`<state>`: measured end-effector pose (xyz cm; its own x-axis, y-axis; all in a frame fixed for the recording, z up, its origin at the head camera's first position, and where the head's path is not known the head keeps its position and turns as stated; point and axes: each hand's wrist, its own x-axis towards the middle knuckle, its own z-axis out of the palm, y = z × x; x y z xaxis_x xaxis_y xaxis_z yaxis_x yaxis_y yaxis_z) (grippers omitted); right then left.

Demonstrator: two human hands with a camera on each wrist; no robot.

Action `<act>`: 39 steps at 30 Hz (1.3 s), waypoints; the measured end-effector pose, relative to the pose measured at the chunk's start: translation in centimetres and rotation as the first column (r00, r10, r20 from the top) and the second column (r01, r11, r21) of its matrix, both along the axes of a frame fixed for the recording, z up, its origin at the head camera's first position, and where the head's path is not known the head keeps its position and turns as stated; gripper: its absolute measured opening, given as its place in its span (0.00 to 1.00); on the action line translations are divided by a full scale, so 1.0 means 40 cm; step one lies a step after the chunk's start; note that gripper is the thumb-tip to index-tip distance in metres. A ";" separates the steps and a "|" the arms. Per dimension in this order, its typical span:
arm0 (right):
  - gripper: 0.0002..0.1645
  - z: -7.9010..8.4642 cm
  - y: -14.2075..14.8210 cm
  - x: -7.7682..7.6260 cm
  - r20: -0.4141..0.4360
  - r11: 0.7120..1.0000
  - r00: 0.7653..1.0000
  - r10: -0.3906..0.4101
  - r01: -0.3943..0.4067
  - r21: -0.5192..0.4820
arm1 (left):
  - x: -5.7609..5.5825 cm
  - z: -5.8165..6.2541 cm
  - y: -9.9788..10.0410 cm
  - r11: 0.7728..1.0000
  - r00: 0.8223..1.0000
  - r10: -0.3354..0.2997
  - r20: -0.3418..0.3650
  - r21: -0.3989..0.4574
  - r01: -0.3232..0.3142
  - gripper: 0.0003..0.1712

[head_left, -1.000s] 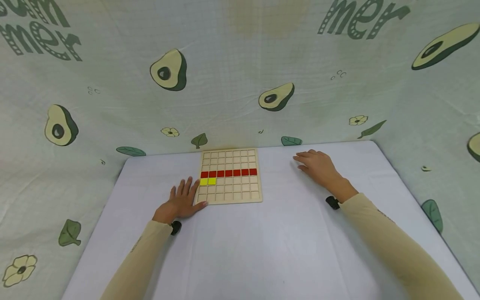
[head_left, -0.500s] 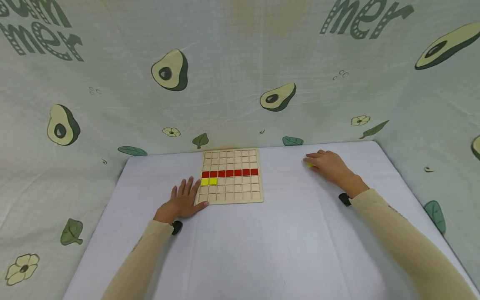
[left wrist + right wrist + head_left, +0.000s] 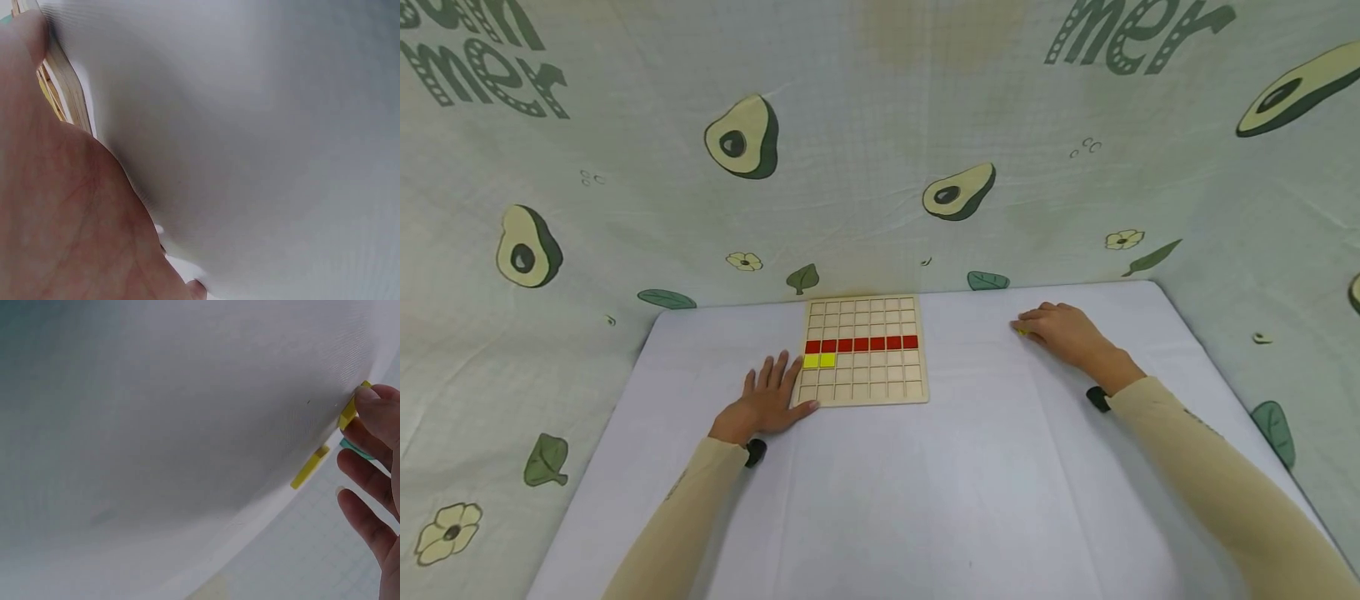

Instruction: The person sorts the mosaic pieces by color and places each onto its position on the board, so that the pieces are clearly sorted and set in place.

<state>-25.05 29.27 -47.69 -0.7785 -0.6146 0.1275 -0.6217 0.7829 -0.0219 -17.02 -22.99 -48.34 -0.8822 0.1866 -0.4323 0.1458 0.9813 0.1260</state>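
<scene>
My left hand (image 3: 763, 408) lies spread at the left edge of a pale wooden grid board (image 3: 880, 390), its fingertips and thumb against the border. Across the board runs a full row of red square tiles (image 3: 861, 344). Just below that row, two yellow tiles (image 3: 820, 361) fill the leftmost cells. Off to the board's right, my right hand (image 3: 1062, 332) pinches a loose yellow tile (image 3: 348, 414) between thumb and finger, low over the white cloth. Beside it in the right wrist view, another yellow tile (image 3: 310, 467) lies on the cloth.
White cloth (image 3: 880, 500) covers the table. Behind it and along both sides hangs a pale curtain (image 3: 850, 183) printed with avocados and leaves. The board sits near the table's back edge.
My right hand has shifted a little to the right and now pinches a yellow tile, which first shows at its fingers half a second ago. The left hand and board stay put.
</scene>
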 end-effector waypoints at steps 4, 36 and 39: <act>0.19 -0.001 -0.002 0.000 -0.020 1.000 1.000 0.010 -0.009 0.004 | -0.004 -0.010 -0.005 1.000 1.000 -0.002 -0.002 0.012 0.002 0.56; 0.16 0.040 -0.057 0.028 -0.143 0.996 0.986 0.091 -0.092 0.000 | -0.002 -0.015 -0.007 1.000 1.000 0.002 -0.004 0.016 -0.002 0.57; 0.16 0.058 -0.090 0.037 -0.168 0.992 0.979 0.115 -0.120 -0.023 | -0.005 -0.025 -0.010 1.000 1.000 0.003 -0.008 0.015 -0.003 0.58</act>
<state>-23.58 25.68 -45.39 -0.6673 -0.6939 0.2706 -0.7065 0.7048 0.0647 -17.22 -23.38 -49.33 -0.8863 0.1906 -0.4221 0.1443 0.9797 0.1393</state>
